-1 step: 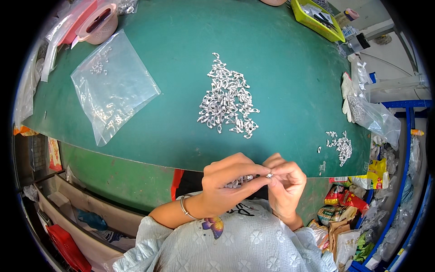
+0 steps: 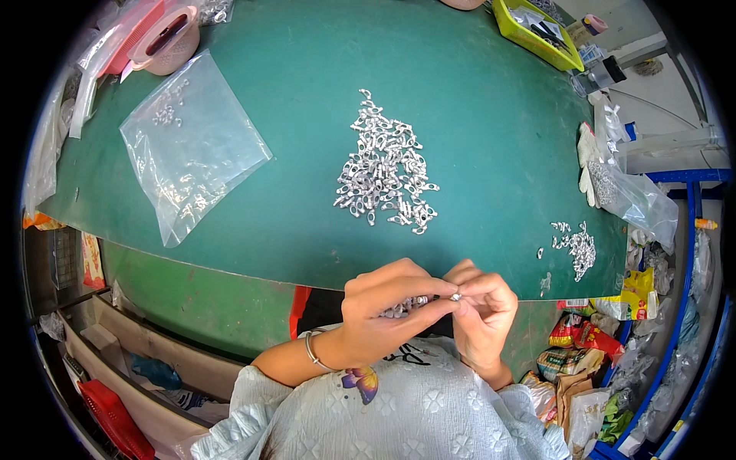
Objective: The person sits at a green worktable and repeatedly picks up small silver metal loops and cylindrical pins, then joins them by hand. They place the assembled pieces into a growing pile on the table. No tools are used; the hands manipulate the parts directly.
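Note:
Close to the table's near edge, my left hand [image 2: 387, 303] is closed, its curled fingers cupping several small grey metal parts [image 2: 400, 308]. Its thumb and forefinger tips meet those of my right hand [image 2: 484, 310] at a tiny shiny metal piece [image 2: 455, 297], which both hands pinch. The exact kind of piece is too small to tell. Beyond my hands, a pile of small silvery parts with oval loops [image 2: 383, 169] lies on the green table [image 2: 491, 153]. A smaller heap of silvery parts [image 2: 581, 253] sits near the table's right edge.
On the left lies a clear plastic bag [image 2: 203, 165] with a few small parts on or in it. Behind it stands a pink basket [image 2: 165, 50]. A yellow-green tray [image 2: 537, 34] of tools is at the far right, with a white glove [image 2: 587, 165] nearer along that edge.

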Available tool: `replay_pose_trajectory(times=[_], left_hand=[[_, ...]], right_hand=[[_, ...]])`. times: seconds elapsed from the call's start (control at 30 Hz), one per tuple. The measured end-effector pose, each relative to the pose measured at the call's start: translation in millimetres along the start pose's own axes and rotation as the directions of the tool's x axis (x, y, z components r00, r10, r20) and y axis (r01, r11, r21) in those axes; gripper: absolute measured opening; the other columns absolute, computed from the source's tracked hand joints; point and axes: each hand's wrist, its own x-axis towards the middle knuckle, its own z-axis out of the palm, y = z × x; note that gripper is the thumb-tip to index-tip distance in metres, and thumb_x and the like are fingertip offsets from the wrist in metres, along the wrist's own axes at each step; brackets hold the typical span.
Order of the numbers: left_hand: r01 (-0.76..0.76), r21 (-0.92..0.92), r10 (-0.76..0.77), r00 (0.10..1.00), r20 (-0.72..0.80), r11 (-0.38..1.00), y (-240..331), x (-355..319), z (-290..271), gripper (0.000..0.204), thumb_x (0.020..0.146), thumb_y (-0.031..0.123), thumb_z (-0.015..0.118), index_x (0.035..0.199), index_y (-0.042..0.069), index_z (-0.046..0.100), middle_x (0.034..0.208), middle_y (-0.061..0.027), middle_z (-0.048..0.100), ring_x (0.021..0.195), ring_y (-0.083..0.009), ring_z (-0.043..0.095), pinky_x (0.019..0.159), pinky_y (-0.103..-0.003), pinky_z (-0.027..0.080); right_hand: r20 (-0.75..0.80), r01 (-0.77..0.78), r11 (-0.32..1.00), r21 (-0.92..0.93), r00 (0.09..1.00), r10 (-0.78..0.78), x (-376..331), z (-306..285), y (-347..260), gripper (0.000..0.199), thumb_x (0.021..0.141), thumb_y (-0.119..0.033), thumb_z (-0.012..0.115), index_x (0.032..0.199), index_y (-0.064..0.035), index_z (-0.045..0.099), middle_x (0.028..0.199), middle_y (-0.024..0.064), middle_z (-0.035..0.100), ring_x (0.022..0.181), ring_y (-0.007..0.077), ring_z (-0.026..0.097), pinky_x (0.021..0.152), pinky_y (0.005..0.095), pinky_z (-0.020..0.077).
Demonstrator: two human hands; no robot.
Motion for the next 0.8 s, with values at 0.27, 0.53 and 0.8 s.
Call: replay_pose_trajectory(times=[0.27, 0.53, 0.8], left_hand=[[0.038, -0.038, -0.037, 0.999, 0.004, 0.999, 0.8, -0.5, 0.7, 0.021, 0.064, -0.007, 0.072, 0.082, -0.003, 0.065, 0.074, -0.0103, 0.063, 0.063, -0.0132, 0.059, 0.055, -0.023, 0.046], [0.092, -0.026, -0.092, 0.996, -0.001, 0.995, -1.4, 0.0, 0.9, 0.016, 0.067, -0.008, 0.068, 0.083, -0.003, 0.065, 0.073, -0.009, 0.062, 0.06, -0.0119, 0.056, 0.052, -0.022, 0.042], [0.379, -0.19, -0.389, 0.921, -0.017, 0.906, -14.0, -6.9, -0.2, 0.009, 0.076, -0.004, 0.062, 0.085, -0.003, 0.064, 0.075, -0.0062, 0.061, 0.068, -0.0073, 0.053, 0.059, -0.02, 0.04]], right_hand=[[0.003, -0.09, 0.993, 0.076, 0.996, 0.09, -1.9, -2.2, 0.0, 0.01, 0.079, 0.008, 0.057, 0.089, 0.0047, 0.055, 0.084, 0.0126, 0.058, 0.082, 0.0191, 0.05, 0.072, 0.0305, 0.0406], [-0.032, -0.049, 0.998, -0.033, 0.998, 0.048, 0.4, -0.8, 3.3, 0.012, 0.077, 0.008, 0.058, 0.088, 0.0042, 0.056, 0.084, 0.0121, 0.059, 0.081, 0.019, 0.051, 0.072, 0.0306, 0.0408], [-0.009, -0.028, 0.938, -0.345, 1.0, 0.026, 7.4, -9.7, 9.2, 0.015, 0.071, 0.009, 0.064, 0.084, 0.0033, 0.06, 0.082, 0.0107, 0.062, 0.078, 0.0194, 0.055, 0.071, 0.0294, 0.0423]])
